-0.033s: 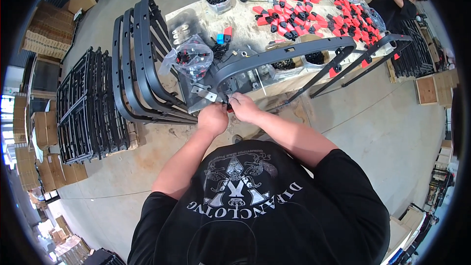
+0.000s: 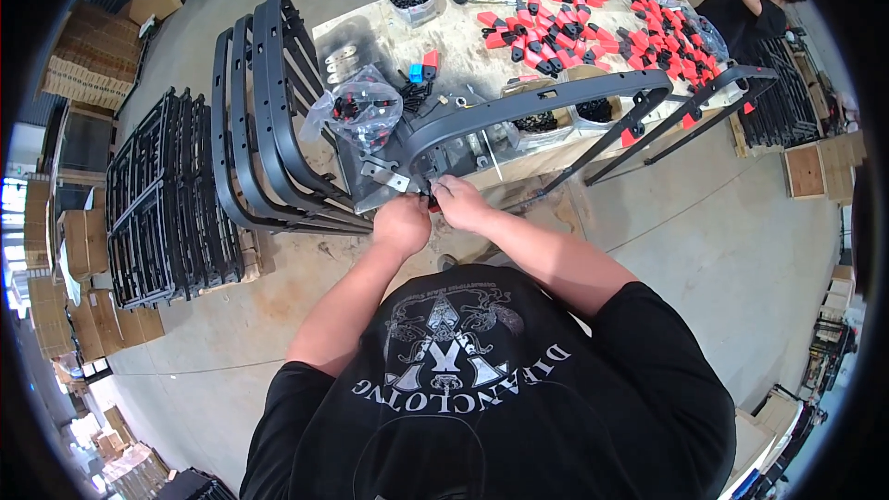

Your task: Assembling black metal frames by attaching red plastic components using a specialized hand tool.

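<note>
At the near edge of the workbench (image 2: 372,17), my left hand (image 2: 402,224) and my right hand (image 2: 463,205) meet. Both are closed around a small red plastic piece (image 2: 433,208), mostly covered by the fingers. It sits at the near end of a curved black metal frame (image 2: 542,104), which arches over the bench to the right. Close beyond my left hand lie a flat metal plate (image 2: 387,177) with holes and a clear plastic bag (image 2: 364,109) of red and black parts. A blue piece (image 2: 416,73) lies beside black bolts (image 2: 416,93).
Several black frames (image 2: 269,102) lean at the bench's left, beside a stack of black racks (image 2: 171,199). Red-and-black plastic parts (image 2: 546,32) are heaped across the bench, near a tub of small black pieces (image 2: 411,2). Another person (image 2: 748,5) is at far right.
</note>
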`<state>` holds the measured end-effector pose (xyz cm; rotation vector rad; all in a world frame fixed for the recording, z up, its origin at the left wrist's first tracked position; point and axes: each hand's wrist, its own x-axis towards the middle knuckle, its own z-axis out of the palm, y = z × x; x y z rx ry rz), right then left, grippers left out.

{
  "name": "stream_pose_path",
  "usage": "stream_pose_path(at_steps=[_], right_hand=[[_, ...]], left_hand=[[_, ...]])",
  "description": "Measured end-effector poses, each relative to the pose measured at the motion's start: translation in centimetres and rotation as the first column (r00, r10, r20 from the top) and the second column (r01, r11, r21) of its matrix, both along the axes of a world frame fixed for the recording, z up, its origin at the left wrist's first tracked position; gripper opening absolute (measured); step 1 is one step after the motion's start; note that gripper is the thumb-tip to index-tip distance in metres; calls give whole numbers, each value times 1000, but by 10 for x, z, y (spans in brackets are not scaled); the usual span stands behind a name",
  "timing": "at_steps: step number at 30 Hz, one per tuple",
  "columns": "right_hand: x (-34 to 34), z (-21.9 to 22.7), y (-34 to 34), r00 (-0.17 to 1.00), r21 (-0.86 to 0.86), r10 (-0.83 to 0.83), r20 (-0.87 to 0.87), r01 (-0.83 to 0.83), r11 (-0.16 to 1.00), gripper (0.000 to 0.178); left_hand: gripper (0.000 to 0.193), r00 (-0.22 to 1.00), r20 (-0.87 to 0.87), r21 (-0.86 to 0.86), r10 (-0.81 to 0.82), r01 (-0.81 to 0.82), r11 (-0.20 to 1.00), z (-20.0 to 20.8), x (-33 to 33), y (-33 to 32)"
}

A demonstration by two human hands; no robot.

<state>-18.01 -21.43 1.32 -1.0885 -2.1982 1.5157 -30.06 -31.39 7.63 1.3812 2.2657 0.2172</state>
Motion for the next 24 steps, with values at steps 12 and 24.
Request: stream_pose_path(at_steps=[12, 24], right_hand=[[3, 44, -3, 972, -543, -47, 232, 169, 822, 49], [34, 45, -8, 990, -609, -69, 127, 132, 782, 31]], left_hand=[[40, 999, 35, -33, 16, -15, 999, -2, -4, -6], [42, 977, 137, 40, 163, -169, 985, -1, 3, -17]])
